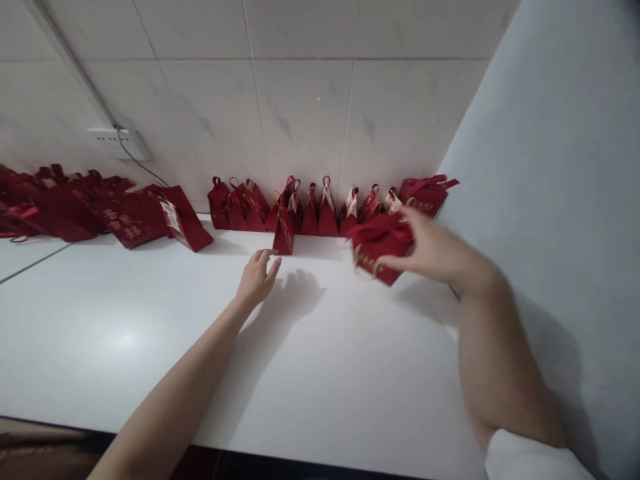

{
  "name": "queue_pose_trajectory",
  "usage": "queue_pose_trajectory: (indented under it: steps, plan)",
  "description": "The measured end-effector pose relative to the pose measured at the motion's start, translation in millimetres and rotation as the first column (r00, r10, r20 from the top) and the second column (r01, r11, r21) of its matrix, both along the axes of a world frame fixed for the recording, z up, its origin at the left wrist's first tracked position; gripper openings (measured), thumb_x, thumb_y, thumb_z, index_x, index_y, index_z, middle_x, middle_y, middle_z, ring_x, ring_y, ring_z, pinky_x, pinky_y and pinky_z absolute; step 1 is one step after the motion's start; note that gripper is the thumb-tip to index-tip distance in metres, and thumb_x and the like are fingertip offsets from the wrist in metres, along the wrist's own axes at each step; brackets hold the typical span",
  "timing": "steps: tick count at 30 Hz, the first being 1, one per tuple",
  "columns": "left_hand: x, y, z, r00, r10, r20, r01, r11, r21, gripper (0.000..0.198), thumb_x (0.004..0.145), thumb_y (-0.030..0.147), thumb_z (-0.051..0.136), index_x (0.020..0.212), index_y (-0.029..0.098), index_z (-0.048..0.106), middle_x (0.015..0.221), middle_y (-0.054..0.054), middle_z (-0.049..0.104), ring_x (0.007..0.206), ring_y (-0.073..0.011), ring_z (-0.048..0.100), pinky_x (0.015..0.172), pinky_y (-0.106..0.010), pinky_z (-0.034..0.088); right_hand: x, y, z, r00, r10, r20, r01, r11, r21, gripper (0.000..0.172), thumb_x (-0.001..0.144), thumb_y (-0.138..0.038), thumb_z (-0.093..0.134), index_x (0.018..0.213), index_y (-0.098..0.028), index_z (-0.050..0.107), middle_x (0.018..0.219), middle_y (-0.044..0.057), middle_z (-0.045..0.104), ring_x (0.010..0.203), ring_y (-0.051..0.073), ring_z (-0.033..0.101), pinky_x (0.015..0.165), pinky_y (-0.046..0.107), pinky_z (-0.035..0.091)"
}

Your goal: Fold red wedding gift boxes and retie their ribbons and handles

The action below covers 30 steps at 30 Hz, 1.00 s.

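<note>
On the right, my right hand [434, 248] grips a red gift box [383, 265] with a dark red ribbon bow on top and gold lettering on its front. The box is tilted and slightly blurred, held in front of the row by the wall. My left hand [257, 277] is over the table with thumb and fingers apart. Its fingertips come close to the lower left of a narrow, pointed red box [284, 235]; whether they touch it I cannot tell. Behind, several small pointed red boxes [327, 219] with loops on top stand in a row.
A similar bowed red box [425, 198] stands at the row's right end. Many red boxes crowd the left, one leaning box [186, 219] nearest. The white table [320, 373] meets a tiled wall [300, 107] with a power strip [119, 143] and cable. A pale panel [555, 167] rises on the right.
</note>
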<state>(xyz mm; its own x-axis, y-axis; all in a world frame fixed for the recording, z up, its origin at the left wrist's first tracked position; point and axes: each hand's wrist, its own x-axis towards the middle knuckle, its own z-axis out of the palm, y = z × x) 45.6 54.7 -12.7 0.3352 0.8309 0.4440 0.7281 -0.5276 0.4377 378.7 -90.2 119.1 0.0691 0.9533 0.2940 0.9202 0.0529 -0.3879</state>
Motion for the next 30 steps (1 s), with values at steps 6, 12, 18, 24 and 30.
queue_pose_trajectory:
  steps: [6, 12, 18, 24, 30]
  plan:
    - [-4, -7, 17.5, 0.994, -0.106, 0.007, 0.106, 0.986, -0.131, 0.050, 0.099, 0.054, 0.031, 0.110, 0.018, 0.065, 0.111, -0.010, 0.066, 0.100, -0.0250, 0.062, 0.088, -0.037, 0.047, -66, 20, -40.3, 0.774, 0.612, -0.162, -0.627, 0.706, -0.329, 0.113, 0.064, -0.060, 0.079, 0.155, -0.019, 0.025, 0.154, 0.015, 0.038, 0.142, 0.032, 0.037, 0.114, 0.044, 0.035]
    - [3, -34, 52.4, 0.902, -0.374, 0.214, 0.428, 0.834, -0.347, 0.050, 0.100, 0.052, 0.031, 0.106, 0.017, 0.066, 0.102, -0.007, 0.069, 0.086, -0.0184, 0.064, 0.083, -0.033, 0.049, -59, 4, -30.2, 0.819, 0.561, -0.126, -0.565, 0.746, -0.353, 0.091, 0.076, -0.059, 0.071, 0.151, -0.025, 0.033, 0.151, 0.012, 0.044, 0.138, 0.033, 0.041, 0.110, 0.047, 0.036]
    - [11, -58, 66.1, 0.807, -0.570, 0.157, 0.586, 0.737, -0.335, 0.054, 0.088, 0.043, 0.064, 0.137, 0.028, 0.049, 0.141, -0.008, 0.053, 0.126, -0.0250, 0.051, 0.104, -0.042, 0.044, -69, 1, -22.9, 0.808, 0.577, -0.121, -0.583, 0.754, -0.302, 0.019, 0.093, -0.036, 0.054, 0.103, -0.022, 0.061, 0.108, 0.006, 0.067, 0.094, 0.023, 0.062, 0.080, 0.034, 0.047]
    - [15, -61, 65.8, 0.762, -0.627, 0.161, 0.641, 0.696, -0.323, 0.021, 0.093, 0.037, 0.058, 0.101, 0.021, 0.070, 0.125, -0.008, 0.061, 0.117, -0.0224, 0.057, 0.104, -0.040, 0.042, -82, 16, -42.7, 0.822, 0.569, 0.016, -0.558, 0.811, -0.179, 0.011, 0.092, -0.015, 0.051, 0.093, -0.021, 0.060, 0.097, 0.002, 0.068, 0.083, 0.017, 0.061, 0.073, 0.028, 0.043]
    - [14, -59, 66.7, 0.793, -0.578, 0.191, 0.607, 0.727, -0.320, 0.044, 0.095, 0.040, 0.054, 0.060, 0.015, 0.064, 0.125, -0.007, 0.061, 0.105, -0.0201, 0.060, 0.095, -0.037, 0.045, -84, 28, -50.3, 0.936, 0.244, 0.252, -0.294, 0.938, 0.185, 0.014, 0.095, -0.015, 0.049, 0.094, -0.016, 0.063, 0.093, 0.008, 0.068, 0.086, 0.021, 0.060, 0.074, 0.031, 0.038]
